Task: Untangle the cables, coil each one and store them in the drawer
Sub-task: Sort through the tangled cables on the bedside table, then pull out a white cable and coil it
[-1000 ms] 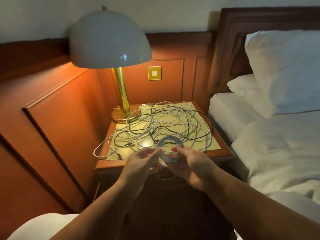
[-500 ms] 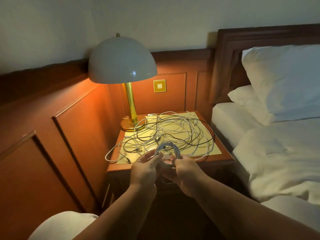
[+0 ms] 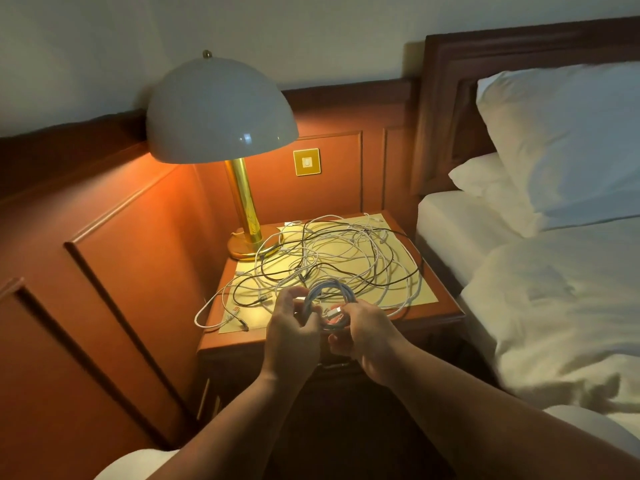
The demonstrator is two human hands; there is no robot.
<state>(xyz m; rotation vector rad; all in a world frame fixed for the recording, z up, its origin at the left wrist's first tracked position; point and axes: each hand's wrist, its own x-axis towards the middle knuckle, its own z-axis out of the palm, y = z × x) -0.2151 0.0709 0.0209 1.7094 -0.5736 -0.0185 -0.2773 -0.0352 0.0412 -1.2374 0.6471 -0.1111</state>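
Nearest, the left hand (image 3: 292, 329) and right hand (image 3: 363, 332) have their fingers curled onto a small round coil of pale grey cable (image 3: 329, 303), held above the front edge of the wooden bedside worktop (image 3: 446, 308). The ring faces roughly upward, with no clear long axis. Its white plug end looks untucked; loosening the grip could spring the loops open. Beyond lies the tangle of white and black cables (image 3: 332, 258).

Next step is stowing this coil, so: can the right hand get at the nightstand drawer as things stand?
Probably not yet. The right hand and left hand both grip the coiled cable, and the drawer front lies mostly hidden beneath them.
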